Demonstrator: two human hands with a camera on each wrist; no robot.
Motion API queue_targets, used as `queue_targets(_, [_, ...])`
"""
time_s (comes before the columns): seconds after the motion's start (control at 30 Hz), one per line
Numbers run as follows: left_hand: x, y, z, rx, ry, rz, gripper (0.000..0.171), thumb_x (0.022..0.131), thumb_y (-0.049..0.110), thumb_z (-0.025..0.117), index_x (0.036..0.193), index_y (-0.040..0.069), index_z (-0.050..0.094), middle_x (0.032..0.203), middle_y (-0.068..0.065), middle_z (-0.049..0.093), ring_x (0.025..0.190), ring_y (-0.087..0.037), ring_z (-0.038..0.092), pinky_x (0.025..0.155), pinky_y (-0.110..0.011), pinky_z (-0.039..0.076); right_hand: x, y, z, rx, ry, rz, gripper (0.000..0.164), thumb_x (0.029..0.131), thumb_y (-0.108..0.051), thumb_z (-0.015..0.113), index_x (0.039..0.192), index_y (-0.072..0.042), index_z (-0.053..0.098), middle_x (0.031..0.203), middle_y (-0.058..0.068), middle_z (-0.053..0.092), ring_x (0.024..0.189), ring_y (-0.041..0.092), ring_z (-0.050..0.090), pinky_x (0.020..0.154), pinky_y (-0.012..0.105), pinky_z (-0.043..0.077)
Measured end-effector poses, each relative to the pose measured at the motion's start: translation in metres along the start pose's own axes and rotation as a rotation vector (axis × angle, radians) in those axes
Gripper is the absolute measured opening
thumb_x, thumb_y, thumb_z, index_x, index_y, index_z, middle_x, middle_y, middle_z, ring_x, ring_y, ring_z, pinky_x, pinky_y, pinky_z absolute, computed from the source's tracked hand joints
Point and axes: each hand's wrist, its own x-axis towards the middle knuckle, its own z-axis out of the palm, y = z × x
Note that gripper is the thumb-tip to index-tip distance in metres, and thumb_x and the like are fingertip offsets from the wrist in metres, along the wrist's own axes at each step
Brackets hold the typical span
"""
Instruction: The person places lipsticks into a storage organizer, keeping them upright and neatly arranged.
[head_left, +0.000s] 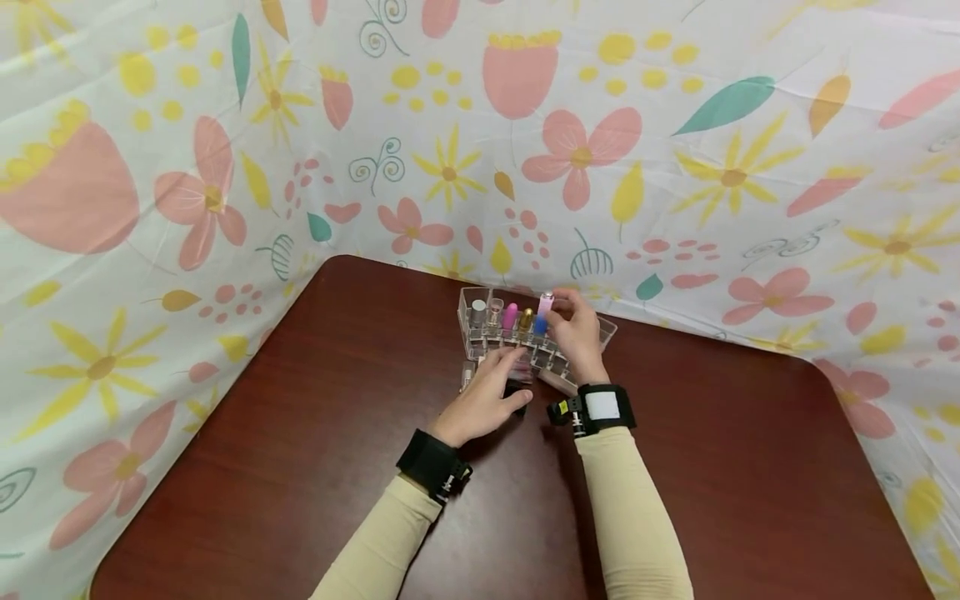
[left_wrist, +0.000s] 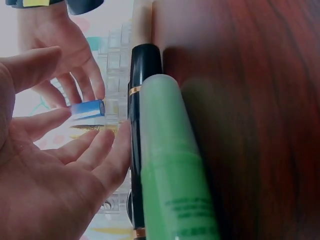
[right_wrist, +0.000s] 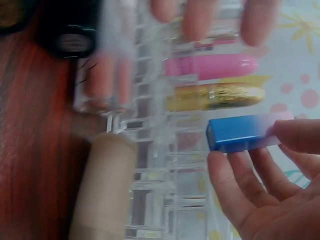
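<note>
By the right grip (head_left: 576, 335), a blue-and-pink tube (head_left: 542, 323) is grasped upright in the head view, at the far row of a clear organizer (head_left: 609, 333) on the surface (head_left: 337, 375), just right of a gold tube (head_left: 526, 321). The left grip (head_left: 483, 396) is relaxed, with nothing seen grasped; it is placed at the organizer's near side, perhaps so that support can be given. A pink tube (head_left: 510, 316) is set left of the gold one, both stood upright, presumably braced by their compartments. A beige tube (head_left: 558, 382) is laid at the near right side.

In the left wrist view, the left fingers are loosely spread near the gold tube. A black tube (left_wrist: 145, 67) and a green tube (left_wrist: 175, 150) are seen on the near side; whether the black one is touched cannot be told.

In the right wrist view, the held tube's pink end is pinched by thumb and fingers, likely so that the blue end is left free toward the compartments. Whether the organizer is touched by it is unclear.
</note>
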Motion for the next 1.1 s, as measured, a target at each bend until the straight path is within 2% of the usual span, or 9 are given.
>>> queue_targets(0.1, [0.001,0.002,0.001,-0.003,0.005,0.021,0.067,0.101,0.021,0.063,0.159,0.014,0.030,0.159,-0.014,0.034,0.146,-0.028,0.039,0.117,-0.048,0.039,0.000,0.004,0.002,-0.072,0.050,-0.056,0.037,0.103,-0.011,0.056,0.139,-0.012,0.057,0.126,0.019,0.064,0.109,0.036,0.065,0.089,0.048,0.056])
queue_targets(0.23, [0.002,0.002,0.000,0.015,0.021,0.046,0.067,0.100,0.020,0.065,0.159,0.014,0.032,0.157,-0.015,0.036,0.146,-0.028,0.039,0.118,-0.046,0.038,-0.005,0.009,0.006,-0.112,0.090,-0.112,0.035,0.103,-0.013,0.057,0.138,-0.013,0.058,0.125,0.017,0.067,0.107,0.035,0.067,0.080,0.041,0.052])
queue_targets(0.4, [0.004,0.001,0.000,0.038,0.026,0.061,0.067,0.100,0.020,0.065,0.158,0.013,0.033,0.156,-0.016,0.037,0.144,-0.028,0.040,0.118,-0.045,0.038,-0.009,0.013,0.009,-0.130,0.122,-0.124,0.035,0.104,-0.013,0.056,0.138,-0.015,0.059,0.126,0.016,0.066,0.105,0.034,0.068,0.076,0.039,0.047])
queue_targets(0.57, [0.004,0.001,-0.001,0.035,0.019,0.046,0.067,0.100,0.019,0.065,0.158,0.014,0.032,0.157,-0.015,0.036,0.145,-0.027,0.040,0.118,-0.045,0.038,-0.008,0.015,0.010,-0.159,0.120,-0.127,0.030,0.103,-0.013,0.058,0.133,-0.015,0.061,0.123,0.015,0.068,0.099,0.032,0.066,0.074,0.038,0.045])
queue_targets(0.8, [0.002,-0.001,0.000,0.039,0.013,0.036,0.066,0.100,0.022,0.064,0.158,0.016,0.032,0.157,-0.014,0.037,0.145,-0.026,0.040,0.118,-0.045,0.039,-0.011,0.020,0.013,-0.221,0.120,-0.116,0.031,0.102,-0.014,0.060,0.133,-0.012,0.062,0.119,0.015,0.070,0.103,0.032,0.065,0.076,0.037,0.045])
queue_targets(1.1, [0.000,-0.003,0.001,0.060,0.026,0.040,0.065,0.099,0.022,0.065,0.157,0.014,0.036,0.155,-0.015,0.039,0.144,-0.026,0.041,0.118,-0.044,0.038,-0.015,0.031,0.020,-0.254,0.185,-0.162,0.033,0.102,-0.015,0.061,0.134,-0.009,0.062,0.119,0.018,0.066,0.107,0.035,0.064,0.089,0.048,0.051])
